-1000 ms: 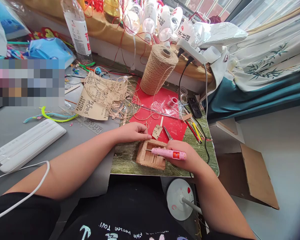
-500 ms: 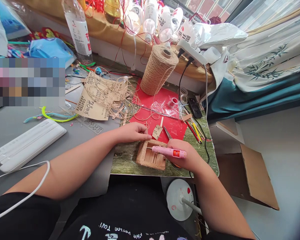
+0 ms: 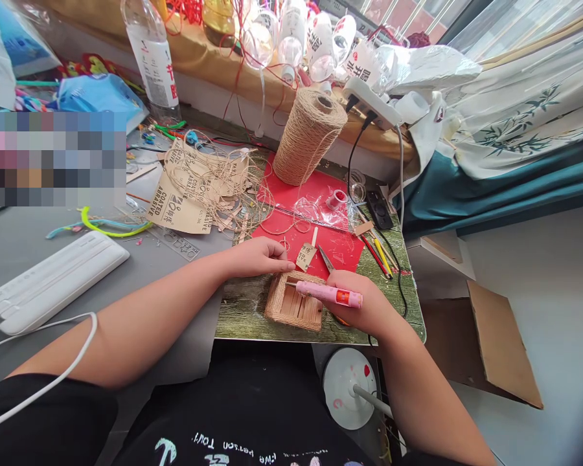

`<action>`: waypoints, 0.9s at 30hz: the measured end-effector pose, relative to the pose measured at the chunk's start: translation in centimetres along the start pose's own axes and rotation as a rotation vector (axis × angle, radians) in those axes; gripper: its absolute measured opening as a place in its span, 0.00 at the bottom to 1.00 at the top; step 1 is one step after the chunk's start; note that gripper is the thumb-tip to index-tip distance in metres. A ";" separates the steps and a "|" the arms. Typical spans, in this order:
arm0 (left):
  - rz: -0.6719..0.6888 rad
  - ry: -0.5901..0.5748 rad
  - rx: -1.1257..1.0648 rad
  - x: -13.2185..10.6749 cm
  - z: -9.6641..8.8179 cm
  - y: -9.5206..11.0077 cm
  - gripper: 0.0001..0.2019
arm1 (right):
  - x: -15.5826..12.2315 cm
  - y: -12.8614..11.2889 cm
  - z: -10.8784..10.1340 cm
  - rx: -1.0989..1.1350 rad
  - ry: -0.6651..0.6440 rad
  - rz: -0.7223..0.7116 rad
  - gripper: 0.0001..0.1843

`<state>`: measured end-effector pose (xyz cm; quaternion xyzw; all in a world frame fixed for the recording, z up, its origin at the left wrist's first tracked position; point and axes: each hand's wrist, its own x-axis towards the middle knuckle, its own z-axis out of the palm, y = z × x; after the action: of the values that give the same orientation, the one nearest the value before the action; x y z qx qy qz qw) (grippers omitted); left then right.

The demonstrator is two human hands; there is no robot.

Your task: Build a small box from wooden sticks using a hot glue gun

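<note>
A small open box (image 3: 296, 321) of wooden sticks, its rim and sides wound with jute twine, sits near the table's front edge. My left hand (image 3: 265, 257) is closed in a pinch at the box's far left corner; what its fingertips hold is too small to make out. My right hand (image 3: 355, 294) is wrapped round a pink hot glue gun (image 3: 320, 294) with a red switch. Its thin metal tip points left over the inside of the box. Just beyond the right hand the blades of scissors (image 3: 326, 258) stick out, beside a scrap of sandpaper (image 3: 306, 257).
A large twine spool (image 3: 309, 136) stands on red sheets (image 3: 260, 233). Loose twine tangles over sandpaper (image 3: 182, 200) on the left. Pencils (image 3: 379, 255) and a black cable lie to the right. A white power strip (image 3: 373, 102) is at the back, a white device (image 3: 53, 278) at left.
The glue gun's tip has shifted very slightly up within the box opening. Both hands and the box otherwise stay in place.
</note>
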<state>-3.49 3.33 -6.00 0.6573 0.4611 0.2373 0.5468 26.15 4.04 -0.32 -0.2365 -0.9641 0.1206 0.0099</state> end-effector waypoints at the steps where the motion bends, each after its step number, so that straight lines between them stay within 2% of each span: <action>1: -0.001 0.000 0.001 0.0 0.0 0.1 0.24 | -0.1 -0.2 -0.2 -0.006 0.008 -0.012 0.14; 8: -0.007 0.002 -0.001 -0.1 0.0 0.3 0.24 | -0.4 -1.8 0.0 0.119 0.093 0.106 0.11; 15: -0.006 0.002 0.013 0.0 0.0 0.1 0.23 | -0.5 -2.2 0.5 0.207 0.123 0.267 0.14; 22: 0.000 -0.005 0.022 0.0 0.0 -0.1 0.25 | -0.5 -2.8 0.2 0.220 0.135 0.306 0.14; 27: -0.002 -0.002 0.030 0.1 0.0 -0.2 0.25 | -0.3 -3.6 0.0 0.202 0.149 0.352 0.18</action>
<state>-3.52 3.41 -6.16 0.6654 0.4646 0.2292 0.5375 24.80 0.81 0.50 -0.4074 -0.8875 0.1985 0.0836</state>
